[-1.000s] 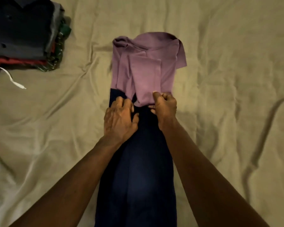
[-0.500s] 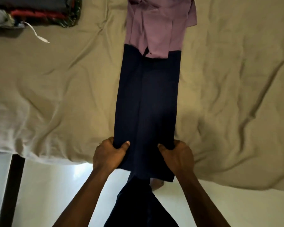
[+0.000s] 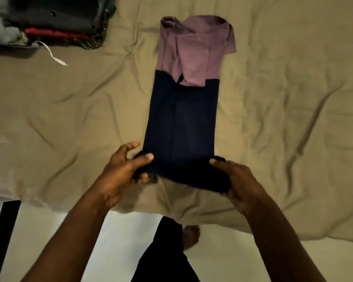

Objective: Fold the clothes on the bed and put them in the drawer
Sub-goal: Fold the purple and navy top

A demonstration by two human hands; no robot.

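The garment [image 3: 181, 123], navy below and purple above, lies lengthwise on the bed [image 3: 283, 119]. Its near hem is lifted off the sheet. The left hand [image 3: 120, 174] and right hand [image 3: 238, 184] each pinch one hem corner. A stack [image 3: 55, 21] of folded clothes sits far left.

Left hand [image 3: 120, 171] and right hand [image 3: 240, 184] pinch shut, forearms extended forward

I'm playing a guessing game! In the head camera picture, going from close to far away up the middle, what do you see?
Bare foot → hands, left hand and right hand → navy part of the garment → purple part
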